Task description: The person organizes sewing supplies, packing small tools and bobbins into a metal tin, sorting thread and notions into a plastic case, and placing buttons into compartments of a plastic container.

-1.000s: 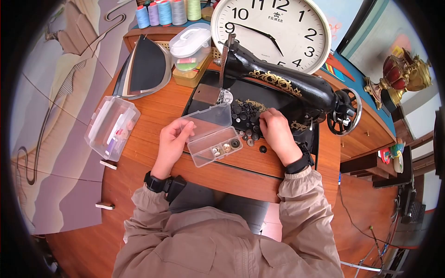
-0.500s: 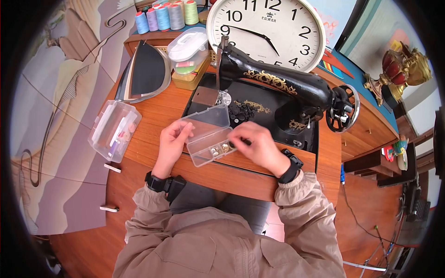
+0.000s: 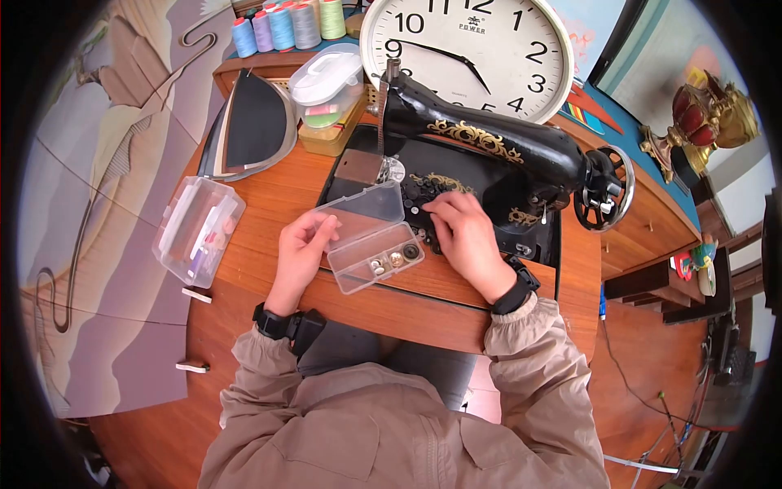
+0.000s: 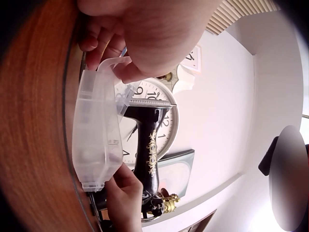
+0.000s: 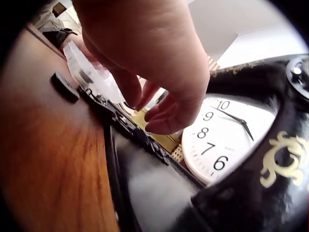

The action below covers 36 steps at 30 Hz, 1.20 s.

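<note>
A clear plastic divided box (image 3: 349,264) lies at the table's front with its lid (image 3: 368,205) raised. My left hand (image 3: 300,254) holds it at the left, thumb and fingers on the lid's edge. Inside sit a few metallic buttons (image 3: 397,259) and a dark round button (image 3: 410,252). Over the pile of black buttons (image 3: 415,192) on the sewing machine bed hovers my right hand (image 3: 467,240), fingers loosely bent. The right wrist view shows its fingertips apart above the buttons (image 5: 140,136), with no button visible between them. One dark button (image 5: 64,87) lies on the wood.
Behind the pile stands a black sewing machine (image 3: 489,134), a large clock (image 3: 468,49) behind it. At left are a clear box (image 3: 195,232), a dark half-round pouch (image 3: 259,122) and a lidded container (image 3: 327,77). Thread spools (image 3: 305,28) line the back.
My right hand went from the button pile to the box's right end, then back to the pile. My left hand stays on the box.
</note>
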{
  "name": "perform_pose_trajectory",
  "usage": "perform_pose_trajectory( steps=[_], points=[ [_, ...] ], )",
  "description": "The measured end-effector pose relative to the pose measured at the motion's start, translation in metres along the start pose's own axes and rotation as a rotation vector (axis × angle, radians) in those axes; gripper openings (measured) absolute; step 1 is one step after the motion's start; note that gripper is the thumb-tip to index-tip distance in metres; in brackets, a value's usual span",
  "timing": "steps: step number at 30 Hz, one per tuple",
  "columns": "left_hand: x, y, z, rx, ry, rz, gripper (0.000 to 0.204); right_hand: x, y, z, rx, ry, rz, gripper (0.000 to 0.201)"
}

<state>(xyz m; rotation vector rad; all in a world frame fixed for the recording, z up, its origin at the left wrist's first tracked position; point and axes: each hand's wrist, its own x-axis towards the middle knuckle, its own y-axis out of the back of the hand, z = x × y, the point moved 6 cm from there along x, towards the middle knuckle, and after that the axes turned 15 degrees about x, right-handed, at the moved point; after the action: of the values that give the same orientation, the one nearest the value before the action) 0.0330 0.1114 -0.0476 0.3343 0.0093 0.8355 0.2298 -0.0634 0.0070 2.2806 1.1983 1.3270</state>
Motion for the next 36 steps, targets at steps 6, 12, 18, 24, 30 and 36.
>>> perform_pose_trajectory(
  steps=[6, 12, 18, 24, 30, 36],
  points=[
    [-0.001, -0.001, -0.001, -0.039, 0.012, 0.006, 0.016, -0.006, 0.007, 0.039, -0.031, -0.144, -0.014, 0.011],
    [0.0, -0.002, -0.005, -0.052, -0.021, -0.016, 0.016, -0.006, 0.017, 0.054, 0.212, -0.382, 0.14, 0.013],
    [0.0, -0.003, -0.003, -0.058, -0.019, -0.014, 0.015, -0.004, 0.017, 0.052, 0.304, -0.342, 0.175, 0.02],
    [-0.001, -0.002, -0.002, -0.058, 0.01, -0.011, 0.014, -0.004, 0.002, 0.019, 0.569, -0.334, 0.184, 0.021],
    [-0.002, -0.004, 0.0, -0.036, 0.039, -0.032, 0.014, -0.008, -0.022, -0.045, 0.587, -0.16, -0.052, 0.02],
    [-0.001, -0.004, 0.001, -0.023, 0.008, -0.069, 0.015, -0.009, -0.022, -0.04, 0.43, -0.027, -0.059, 0.025]
  ],
)
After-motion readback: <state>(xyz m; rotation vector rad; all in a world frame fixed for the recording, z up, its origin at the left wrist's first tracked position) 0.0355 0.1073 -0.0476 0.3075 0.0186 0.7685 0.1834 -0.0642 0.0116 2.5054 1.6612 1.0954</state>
